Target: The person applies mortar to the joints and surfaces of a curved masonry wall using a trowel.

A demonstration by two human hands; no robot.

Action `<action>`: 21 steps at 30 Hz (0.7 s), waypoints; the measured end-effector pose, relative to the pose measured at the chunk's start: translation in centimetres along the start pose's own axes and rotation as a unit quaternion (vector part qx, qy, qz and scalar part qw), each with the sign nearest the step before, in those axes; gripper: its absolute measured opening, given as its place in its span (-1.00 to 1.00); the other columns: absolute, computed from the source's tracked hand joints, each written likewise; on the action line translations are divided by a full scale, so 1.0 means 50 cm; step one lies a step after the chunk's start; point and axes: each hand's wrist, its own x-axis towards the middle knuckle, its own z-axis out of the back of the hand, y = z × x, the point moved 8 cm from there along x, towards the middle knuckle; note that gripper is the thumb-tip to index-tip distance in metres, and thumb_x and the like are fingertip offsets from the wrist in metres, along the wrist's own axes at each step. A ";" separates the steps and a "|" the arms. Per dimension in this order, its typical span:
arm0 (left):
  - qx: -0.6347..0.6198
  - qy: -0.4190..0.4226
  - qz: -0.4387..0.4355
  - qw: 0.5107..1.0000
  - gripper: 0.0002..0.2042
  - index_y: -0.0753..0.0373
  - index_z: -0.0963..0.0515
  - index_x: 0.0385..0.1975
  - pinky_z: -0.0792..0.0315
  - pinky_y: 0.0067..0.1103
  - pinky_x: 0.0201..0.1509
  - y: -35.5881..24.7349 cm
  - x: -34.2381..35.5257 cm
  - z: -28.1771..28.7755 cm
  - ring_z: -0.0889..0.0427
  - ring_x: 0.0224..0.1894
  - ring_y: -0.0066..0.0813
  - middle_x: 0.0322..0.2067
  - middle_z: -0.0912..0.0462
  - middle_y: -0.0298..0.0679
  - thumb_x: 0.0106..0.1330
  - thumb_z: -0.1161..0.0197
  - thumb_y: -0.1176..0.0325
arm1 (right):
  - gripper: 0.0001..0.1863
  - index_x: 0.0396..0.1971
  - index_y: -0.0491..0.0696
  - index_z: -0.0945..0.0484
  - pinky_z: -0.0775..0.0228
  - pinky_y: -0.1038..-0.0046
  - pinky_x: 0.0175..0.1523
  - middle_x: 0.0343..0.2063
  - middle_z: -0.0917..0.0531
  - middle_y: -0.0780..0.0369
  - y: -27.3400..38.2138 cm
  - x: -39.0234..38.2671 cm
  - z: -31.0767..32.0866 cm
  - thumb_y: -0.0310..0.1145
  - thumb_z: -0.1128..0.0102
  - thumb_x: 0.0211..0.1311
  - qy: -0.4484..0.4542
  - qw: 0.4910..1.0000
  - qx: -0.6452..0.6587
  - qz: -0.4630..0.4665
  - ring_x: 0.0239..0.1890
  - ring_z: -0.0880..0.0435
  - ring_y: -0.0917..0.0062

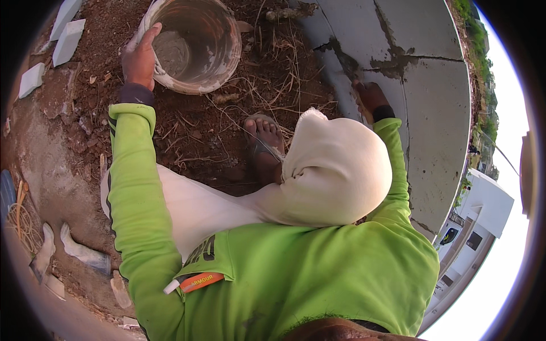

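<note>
My left hand [140, 61] grips the rim of a bucket [213, 77], thumb over the edge, at the upper left. The bucket tilts so that its mouth faces me, and grey wet mortar [170, 52] lies inside. On the right, my right hand [371, 98] is closed round the handle of a trowel [347, 62]. Its dark blade lies against a grey block wall [429, 119], at a joint. Dark, wet-looking mortar [392, 61] marks the joints just beyond the blade. Much of the handle is hidden by my fingers.
Reddish soil [193, 136] with dry roots and twigs lies between bucket and wall, and my sandalled foot [264, 136] stands on it. White block pieces [68, 42] lie at the far left. Boots [85, 250] and a coil of cord [23, 221] are at the lower left.
</note>
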 end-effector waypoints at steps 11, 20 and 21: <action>0.017 0.115 0.004 0.993 -0.53 0.38 -0.56 0.17 -0.36 -0.54 0.28 -0.009 -0.012 -0.011 -0.58 0.13 -0.45 0.10 -0.64 -0.20 0.40 -0.31 0.17 | -0.68 -0.14 -0.07 -0.59 -0.58 0.18 -0.22 -0.42 -0.70 -0.01 0.414 -0.244 -0.197 -0.13 -0.25 0.33 0.023 0.887 -0.122 0.445 -0.32 -0.73 0.08; 0.082 0.088 -0.021 0.993 -0.52 0.42 -0.53 0.18 -0.30 -0.52 0.31 -0.025 -0.032 -0.024 -0.53 0.14 -0.46 0.10 -0.62 -0.21 0.45 -0.25 0.15 | -0.81 -0.26 -0.07 -0.68 -0.62 0.16 -0.21 -0.41 -0.76 0.10 0.595 -0.100 -0.385 -0.38 -0.24 0.13 -0.043 0.826 -0.312 0.467 -0.31 -0.78 0.16; 0.093 0.091 -0.023 0.991 -0.53 0.42 -0.53 0.18 -0.31 -0.52 0.30 -0.019 -0.028 -0.024 -0.54 0.14 -0.46 0.10 -0.62 -0.21 0.45 -0.25 0.16 | -0.81 -0.27 -0.07 -0.69 -0.62 0.18 -0.21 -0.37 -0.76 0.10 0.607 -0.097 -0.391 -0.38 -0.23 0.12 -0.045 0.830 -0.302 0.467 -0.29 -0.79 0.18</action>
